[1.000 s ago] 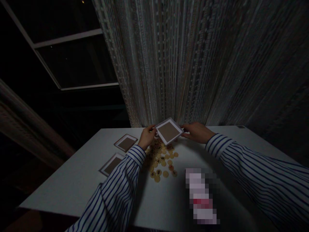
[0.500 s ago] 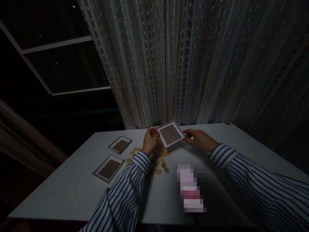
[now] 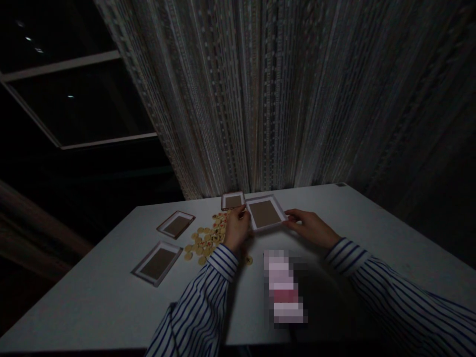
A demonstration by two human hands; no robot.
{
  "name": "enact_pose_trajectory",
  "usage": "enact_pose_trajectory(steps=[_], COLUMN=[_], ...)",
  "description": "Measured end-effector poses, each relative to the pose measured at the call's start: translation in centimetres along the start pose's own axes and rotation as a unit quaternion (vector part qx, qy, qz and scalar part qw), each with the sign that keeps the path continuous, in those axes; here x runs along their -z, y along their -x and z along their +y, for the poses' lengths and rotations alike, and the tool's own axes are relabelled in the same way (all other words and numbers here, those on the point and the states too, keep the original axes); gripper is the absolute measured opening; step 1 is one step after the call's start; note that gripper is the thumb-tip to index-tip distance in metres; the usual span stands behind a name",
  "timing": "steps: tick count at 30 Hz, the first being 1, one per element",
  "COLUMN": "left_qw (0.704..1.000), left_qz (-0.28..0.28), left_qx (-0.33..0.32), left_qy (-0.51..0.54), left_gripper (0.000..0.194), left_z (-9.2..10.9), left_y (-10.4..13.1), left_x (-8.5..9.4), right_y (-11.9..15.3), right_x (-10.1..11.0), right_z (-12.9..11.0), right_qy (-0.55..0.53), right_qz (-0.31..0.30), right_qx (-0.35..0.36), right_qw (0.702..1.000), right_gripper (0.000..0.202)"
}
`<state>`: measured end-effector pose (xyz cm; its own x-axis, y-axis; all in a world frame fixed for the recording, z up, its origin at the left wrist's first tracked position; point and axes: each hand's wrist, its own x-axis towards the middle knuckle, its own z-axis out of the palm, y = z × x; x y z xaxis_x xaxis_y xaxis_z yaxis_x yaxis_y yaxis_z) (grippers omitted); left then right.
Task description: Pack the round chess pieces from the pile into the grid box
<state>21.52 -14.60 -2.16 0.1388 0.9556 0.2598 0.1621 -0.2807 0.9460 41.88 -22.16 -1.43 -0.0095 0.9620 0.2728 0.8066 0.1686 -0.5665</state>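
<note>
Both hands hold a square white-edged frame point(image 3: 265, 213) with a flat brown middle, at the back half of the table. My left hand point(image 3: 238, 228) is closed on its left edge. On the right edge, my right hand point(image 3: 310, 225) pinches the near corner between thumb and fingers. Below and left of my left hand lie several round wooden pieces point(image 3: 204, 243) with red or dark marks, like Chinese chess pieces. My left hand and forearm hide part of this pile. One loose piece point(image 3: 249, 260) lies right of my left wrist.
Similar frames lie about: a brown-edged one point(image 3: 233, 193) at the back, another brown-edged one point(image 3: 176, 216) on the left, and a white-edged one point(image 3: 170, 245) nearer. A phone-like object point(image 3: 284, 292) with a blurred screen is in front on the white table point(image 3: 92, 297). A curtain point(image 3: 260, 99) hangs behind.
The held frame has come down a little and turned more square to me, with both hands still on it. The back brown-edged frame now shows. The view has shifted slightly right.
</note>
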Motion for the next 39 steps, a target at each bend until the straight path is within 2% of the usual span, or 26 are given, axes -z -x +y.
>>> enact_pose_trajectory(steps=[4,7,10,12,16,19,23,27,33,39], left_qw=[0.999,0.997,0.988,0.981,0.974,0.981,0.99,0.984,0.973,0.969], left_qz=[-0.019,-0.027,-0.084,-0.128,-0.156,-0.157,-0.133,-0.139,-0.149,-0.16], left_qx=[-0.007,0.017,0.067,0.066,0.05,0.003,-0.047,-0.053,-0.075,-0.05], left_qy=[0.029,0.068,0.108,0.133,0.154,0.115,-0.005,-0.101,-0.158,-0.179], left_gripper=[0.032,0.041,0.054,0.06,0.064,0.057,0.056,0.051,0.045,0.045], left_z=[-1.2,-1.8,-2.1,-2.4,-3.6,-4.5,-5.1,-5.0,-5.1,-5.4], left_y=[0.9,1.9,2.8,3.3,3.5,3.2,3.0,3.1,3.4,3.7], left_x=[-0.8,-1.2,-1.5,-1.4,-1.2,-0.9,-0.5,-0.4,-0.8,-1.2], right_y=[0.9,1.5,1.9,2.1,2.3,2.3,2.2,2.5,3.1,3.2], right_x=[-0.9,-1.4,-1.9,-2.3,-3.5,-4.2,-4.8,-5.1,-4.9,-4.7], right_z=[1.1,1.6,2.0,2.5,3.7,4.2,4.5,4.8,5.1,5.2], right_qy=[-0.024,-0.045,-0.077,-0.099,-0.139,-0.162,-0.166,-0.159,-0.123,-0.103], right_qz=[0.005,0.006,0.018,0.026,0.025,0.02,0.024,0.021,0.016,-0.011], right_qx=[-0.019,-0.039,-0.066,-0.085,-0.1,-0.099,-0.115,-0.128,-0.128,-0.132], right_qw=[1.0,0.998,0.995,0.991,0.985,0.982,0.979,0.979,0.984,0.986], right_gripper=[0.039,0.039,0.039,0.039,0.04,0.038,0.034,0.032,0.035,0.034])
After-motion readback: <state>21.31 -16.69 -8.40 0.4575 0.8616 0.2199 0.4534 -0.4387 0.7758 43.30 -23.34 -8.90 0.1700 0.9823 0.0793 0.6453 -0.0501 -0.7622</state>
